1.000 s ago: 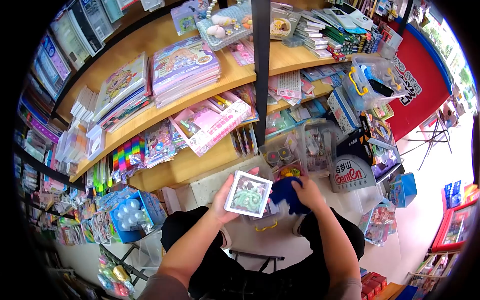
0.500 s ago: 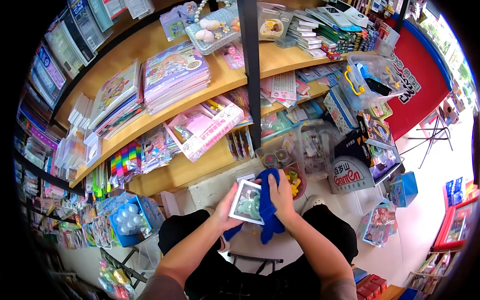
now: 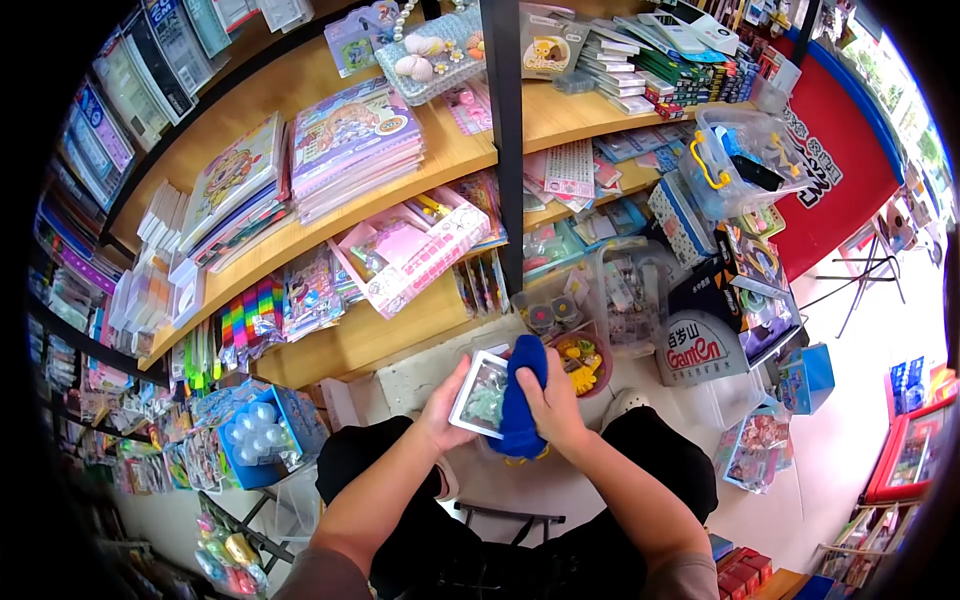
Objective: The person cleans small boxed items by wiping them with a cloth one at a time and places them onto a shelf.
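Tilted between both hands is a small white-edged box (image 3: pixel 481 396) with a clear front and something pale green inside. My left hand (image 3: pixel 442 408) grips its left edge. A blue cloth (image 3: pixel 519 405), bunched into a long fold, lies over the right side of the box. My right hand (image 3: pixel 557 404) is closed on the cloth and presses it against the box, with the thumb on top. Just beyond my right hand stands a pink bowl (image 3: pixel 604 372) of yellow pieces.
Ahead runs a wooden shelf (image 3: pixel 455 160) with stacked books (image 3: pixel 358 140) and a pink box (image 3: pixel 425 255). A black post (image 3: pixel 508 150) divides it. Clear bins (image 3: pixel 628 290) and a Ganten carton (image 3: pixel 695 345) stand to the right. A blue box (image 3: pixel 285 435) of clear balls is at left.
The blue cloth has gone from hanging loose below my right hand to a tighter fold across the box's right side. Both hands have shifted slightly left, and the box is tilted differently.
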Available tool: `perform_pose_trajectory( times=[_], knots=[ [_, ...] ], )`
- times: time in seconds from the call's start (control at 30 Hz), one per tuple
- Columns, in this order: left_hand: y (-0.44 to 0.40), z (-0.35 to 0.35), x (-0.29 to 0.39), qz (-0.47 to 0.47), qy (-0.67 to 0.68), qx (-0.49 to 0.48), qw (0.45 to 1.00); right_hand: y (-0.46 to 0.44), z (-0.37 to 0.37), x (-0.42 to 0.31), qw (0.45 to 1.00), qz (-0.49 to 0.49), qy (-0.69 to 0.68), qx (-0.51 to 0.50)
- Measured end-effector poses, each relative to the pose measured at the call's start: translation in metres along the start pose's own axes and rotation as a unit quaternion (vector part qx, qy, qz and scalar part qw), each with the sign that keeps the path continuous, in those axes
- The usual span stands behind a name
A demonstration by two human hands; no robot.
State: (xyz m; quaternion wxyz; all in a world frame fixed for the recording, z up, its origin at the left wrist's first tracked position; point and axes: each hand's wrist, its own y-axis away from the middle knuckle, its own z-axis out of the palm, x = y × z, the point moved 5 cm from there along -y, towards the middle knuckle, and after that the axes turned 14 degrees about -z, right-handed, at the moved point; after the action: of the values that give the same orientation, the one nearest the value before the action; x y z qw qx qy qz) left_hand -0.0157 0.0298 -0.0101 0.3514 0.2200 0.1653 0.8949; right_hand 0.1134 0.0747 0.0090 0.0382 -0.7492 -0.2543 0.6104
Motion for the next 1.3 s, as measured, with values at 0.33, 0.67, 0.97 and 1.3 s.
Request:
perform_pose_trajectory(
  times=[0.33,0.67,0.97,1.3],
  knots=[
    [-0.015,0.009,-0.002,0.01,-0.013,0.008,1.0,-0.002,-0.032,0.099,0.939,0.185,-0.191,0.219],
    [-0.008,-0.014,0.023,0.023,0.158,-0.03,0.987,-0.026,-0.013,0.021,0.992,0.017,0.018,-0.124],
    [-0.007,-0.016,0.024,0.07,0.155,0.009,0.985,-0.022,-0.004,-0.032,0.949,-0.138,0.236,-0.159],
    [-0.017,-0.019,0.02,0.102,0.069,0.068,0.99,-0.013,0.002,-0.033,0.924,-0.218,0.301,-0.087]
  ],
)
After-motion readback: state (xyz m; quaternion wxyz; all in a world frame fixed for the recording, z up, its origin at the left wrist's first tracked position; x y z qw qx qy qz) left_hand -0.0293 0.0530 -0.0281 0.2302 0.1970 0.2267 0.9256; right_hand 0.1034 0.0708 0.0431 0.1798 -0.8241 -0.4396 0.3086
